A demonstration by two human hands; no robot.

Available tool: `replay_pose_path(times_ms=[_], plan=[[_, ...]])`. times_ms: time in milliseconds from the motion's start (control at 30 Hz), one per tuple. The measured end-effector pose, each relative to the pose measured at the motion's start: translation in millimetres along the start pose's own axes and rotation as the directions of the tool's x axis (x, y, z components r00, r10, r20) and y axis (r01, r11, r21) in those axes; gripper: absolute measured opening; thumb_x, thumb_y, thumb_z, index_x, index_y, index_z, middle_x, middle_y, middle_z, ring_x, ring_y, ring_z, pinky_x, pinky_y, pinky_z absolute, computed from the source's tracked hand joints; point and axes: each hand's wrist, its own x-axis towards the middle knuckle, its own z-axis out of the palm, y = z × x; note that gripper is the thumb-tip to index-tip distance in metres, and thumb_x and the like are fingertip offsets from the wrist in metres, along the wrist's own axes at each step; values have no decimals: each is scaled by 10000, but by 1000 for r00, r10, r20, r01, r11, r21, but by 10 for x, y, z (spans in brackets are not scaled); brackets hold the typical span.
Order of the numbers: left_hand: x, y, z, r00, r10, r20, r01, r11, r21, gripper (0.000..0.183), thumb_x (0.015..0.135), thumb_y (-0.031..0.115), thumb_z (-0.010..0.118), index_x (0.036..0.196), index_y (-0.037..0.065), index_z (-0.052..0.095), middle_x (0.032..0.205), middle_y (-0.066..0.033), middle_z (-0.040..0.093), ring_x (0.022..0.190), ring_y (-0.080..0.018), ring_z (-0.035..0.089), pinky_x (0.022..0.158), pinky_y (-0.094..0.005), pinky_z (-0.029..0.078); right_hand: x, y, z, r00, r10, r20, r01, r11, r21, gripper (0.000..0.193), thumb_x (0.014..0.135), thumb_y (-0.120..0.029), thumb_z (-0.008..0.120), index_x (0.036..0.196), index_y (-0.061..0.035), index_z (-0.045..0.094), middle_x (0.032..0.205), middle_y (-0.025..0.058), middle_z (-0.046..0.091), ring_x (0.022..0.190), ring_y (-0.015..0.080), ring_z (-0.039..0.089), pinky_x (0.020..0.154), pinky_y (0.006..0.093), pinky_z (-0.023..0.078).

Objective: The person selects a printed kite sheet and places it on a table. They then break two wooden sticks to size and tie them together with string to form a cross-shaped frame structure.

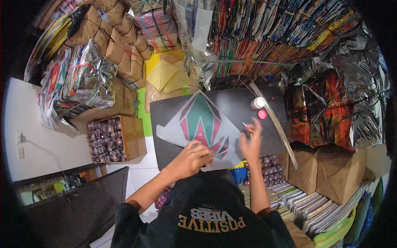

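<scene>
A white kite sheet (169, 131) with a green, maroon and pink printed pattern lies on the dark table (165, 108), its pointed end away from me. My left hand (192, 160) rests over its near edge with fingers curled; a small pale bit shows under them, too hidden to name. My right hand (251, 142) is raised at the sheet's right side, somewhat blurred. Between its thumb and fingers shows a small thing with a pale tip (245, 124) and a yellow part; its kind is unclear. Beyond that hand stand a white jar (258, 103) and a pink lid (261, 114).
Thin, pale strips (275, 120) lie along the table's right side, past its near edge. Tall bundled stacks (256, 53) rise behind. An open carton (134, 138) of small packs stands left; brown boxes (339, 171) and stacked sheets (314, 211) are at right.
</scene>
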Motion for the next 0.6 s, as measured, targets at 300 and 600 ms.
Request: replay_pose_path(times_ms=[300,600], plan=[[-201,112,177,960,-197,-198,241,943,229,160,729,21,677,860,111,652,1145,-39,630,1167,-269,561,1073,-508,353,356,563,662,677,-277,682,476,871,-119,676,905,-160,614,1509,-70,326,1438,219,491,1295,360,522,1084,529,383],[-948,109,13,753,-454,-476,563,820,109,259,628,-55,686,835,101,685,1219,-113,592,1228,-360,498,1066,-513,363,271,612,559,735,-98,670,394,867,-306,679,909,-214,636,1500,-67,335,1379,205,517,1231,376,553,975,562,414]])
